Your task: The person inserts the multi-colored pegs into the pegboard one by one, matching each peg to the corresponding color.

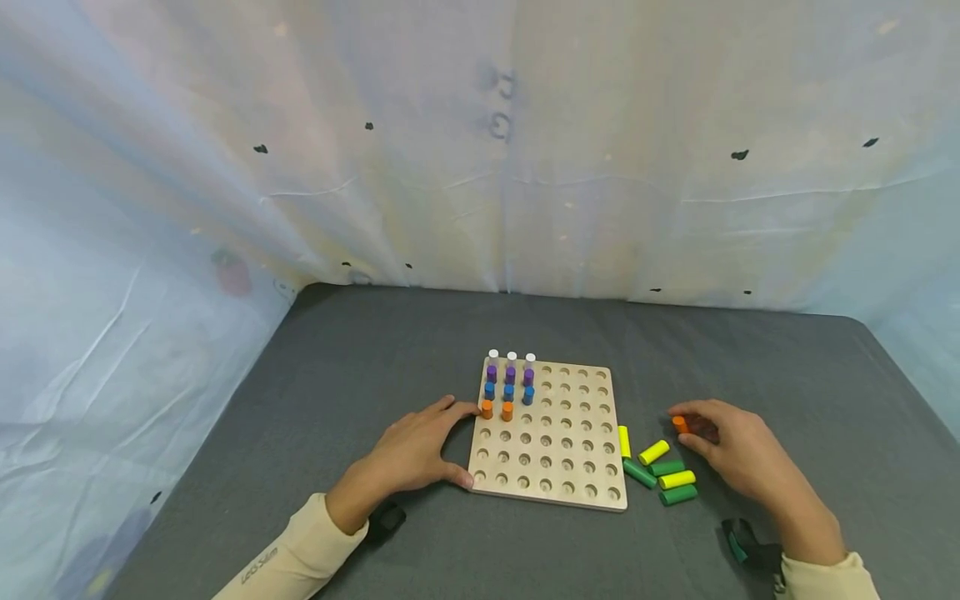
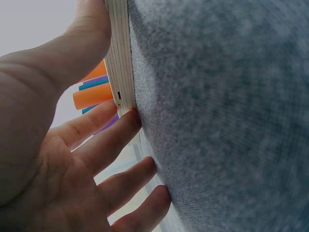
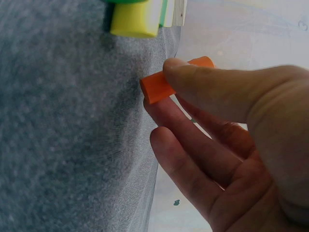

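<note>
A wooden pegboard [image 1: 551, 497] with rows of round holes lies on the dark cloth. White, purple and blue pegs [image 1: 528, 396] stand three to a row in its far left part, with two orange pegs [image 1: 507, 412] in the row nearer me. My left hand [image 1: 408, 448] rests against the board's left edge; in the left wrist view its thumb and fingers are spread, touching the wooden side. Right of the board, my right hand [image 1: 738, 446] pinches an orange peg [image 3: 157, 88] between thumb and fingers, low over the cloth.
Loose yellow pegs [image 1: 655, 452] and green pegs [image 1: 678, 495] lie on the cloth between the board and my right hand. The dark table surface [image 1: 375, 350] extends around the board. A pale curtain [image 1: 570, 167] hangs behind and at the left.
</note>
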Action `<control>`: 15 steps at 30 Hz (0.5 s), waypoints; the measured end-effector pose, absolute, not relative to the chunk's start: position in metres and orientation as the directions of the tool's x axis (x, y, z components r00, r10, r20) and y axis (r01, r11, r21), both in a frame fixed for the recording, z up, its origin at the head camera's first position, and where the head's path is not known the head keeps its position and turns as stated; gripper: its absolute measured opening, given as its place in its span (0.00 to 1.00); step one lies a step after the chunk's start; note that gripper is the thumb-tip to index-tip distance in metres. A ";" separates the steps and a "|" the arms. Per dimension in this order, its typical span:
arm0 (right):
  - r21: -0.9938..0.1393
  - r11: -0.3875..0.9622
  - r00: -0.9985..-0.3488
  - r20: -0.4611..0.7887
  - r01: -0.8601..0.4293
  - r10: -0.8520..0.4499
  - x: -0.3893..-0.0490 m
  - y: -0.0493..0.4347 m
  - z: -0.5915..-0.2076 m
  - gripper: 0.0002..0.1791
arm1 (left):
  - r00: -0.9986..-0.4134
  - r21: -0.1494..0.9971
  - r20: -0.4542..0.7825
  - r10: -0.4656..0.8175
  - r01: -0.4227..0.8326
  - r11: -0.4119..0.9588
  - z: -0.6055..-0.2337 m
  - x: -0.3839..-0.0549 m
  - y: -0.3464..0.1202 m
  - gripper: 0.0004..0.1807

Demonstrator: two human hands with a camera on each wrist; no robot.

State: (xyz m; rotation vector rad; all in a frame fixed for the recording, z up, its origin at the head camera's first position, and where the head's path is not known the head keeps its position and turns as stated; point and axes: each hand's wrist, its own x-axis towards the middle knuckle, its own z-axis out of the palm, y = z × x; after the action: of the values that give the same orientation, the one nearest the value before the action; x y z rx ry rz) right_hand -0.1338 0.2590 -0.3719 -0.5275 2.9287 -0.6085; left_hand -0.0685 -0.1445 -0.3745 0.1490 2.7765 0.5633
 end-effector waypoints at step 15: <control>-0.410 0.863 -0.938 -0.046 -0.296 -0.344 -0.135 0.259 -0.370 0.18 | -0.948 0.405 -0.269 0.167 0.046 0.913 -0.375 -0.069 -0.145 0.52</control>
State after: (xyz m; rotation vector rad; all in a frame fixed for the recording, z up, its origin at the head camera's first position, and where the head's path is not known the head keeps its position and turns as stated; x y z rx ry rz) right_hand -0.1348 0.2587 -0.3700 -0.5028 2.9181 -0.6145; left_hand -0.0685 -0.1449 -0.3750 0.1583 2.7748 0.5774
